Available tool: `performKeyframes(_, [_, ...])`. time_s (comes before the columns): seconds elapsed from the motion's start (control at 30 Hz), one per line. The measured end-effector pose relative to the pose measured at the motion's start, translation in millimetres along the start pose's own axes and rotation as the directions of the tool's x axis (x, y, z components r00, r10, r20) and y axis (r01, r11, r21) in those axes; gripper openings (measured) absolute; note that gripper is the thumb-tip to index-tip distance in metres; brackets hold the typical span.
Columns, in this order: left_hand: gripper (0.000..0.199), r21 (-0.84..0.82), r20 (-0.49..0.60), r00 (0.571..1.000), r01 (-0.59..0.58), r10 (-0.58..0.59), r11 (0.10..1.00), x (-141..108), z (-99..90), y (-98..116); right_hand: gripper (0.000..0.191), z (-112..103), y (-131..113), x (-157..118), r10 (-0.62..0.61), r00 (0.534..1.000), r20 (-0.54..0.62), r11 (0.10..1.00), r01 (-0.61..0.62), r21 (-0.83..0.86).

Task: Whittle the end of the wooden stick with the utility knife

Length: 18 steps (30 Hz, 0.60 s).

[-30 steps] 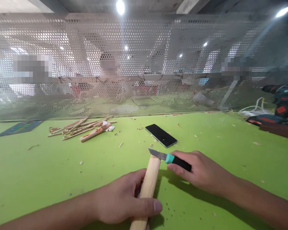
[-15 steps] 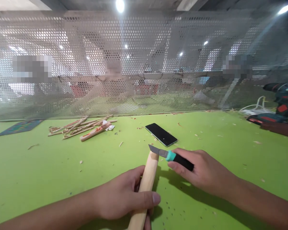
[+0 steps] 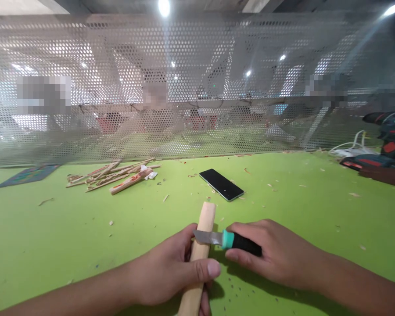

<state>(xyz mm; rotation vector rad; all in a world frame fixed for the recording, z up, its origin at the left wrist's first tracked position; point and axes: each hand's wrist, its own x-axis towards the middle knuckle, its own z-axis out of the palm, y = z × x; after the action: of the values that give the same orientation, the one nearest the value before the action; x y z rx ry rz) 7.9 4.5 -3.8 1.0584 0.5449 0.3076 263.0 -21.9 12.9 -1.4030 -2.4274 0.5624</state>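
A pale wooden stick [image 3: 206,217] points away from me, tilted slightly to the right. My left hand [image 3: 174,267] is closed around its lower part, thumb across the top and fingers underneath. In my right hand [image 3: 273,252] is a carving knife [image 3: 243,243] with a black and teal handle. Its flat steel blade lies across the stick, just beyond my left thumb, with the tip close to my left index finger. Whether the edge bites into the wood cannot be made out.
A black phone [image 3: 221,184] lies beyond the stick. Thin carved wooden sticks [image 3: 118,173] are piled at the back left, near a patterned sheet [image 3: 26,176]. A cordless drill [image 3: 391,136] is at the far right. A perforated metal screen [image 3: 184,87] borders the green table [image 3: 69,232], where shavings are scattered.
The knife has come from the stick's far end down toward my left hand. The stick has turned slightly, its far end showing a different face. My left hand keeps its grip.
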Motion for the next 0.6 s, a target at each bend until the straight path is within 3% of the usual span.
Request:
performKeyframes(0.33, [0.050,0.179,-0.072,0.996,0.069,-0.057,0.982,-4,8.2,9,0.051,0,-1,2,0.077,0.997,-0.003,0.996,-0.077,-0.039])
performKeyframes(0.6, [0.039,0.206,-0.106,0.993,0.075,-0.054,0.976,-3,9.0,7,0.053,2,-2,1,0.082,0.996,-0.041,0.994,-0.084,-0.071])
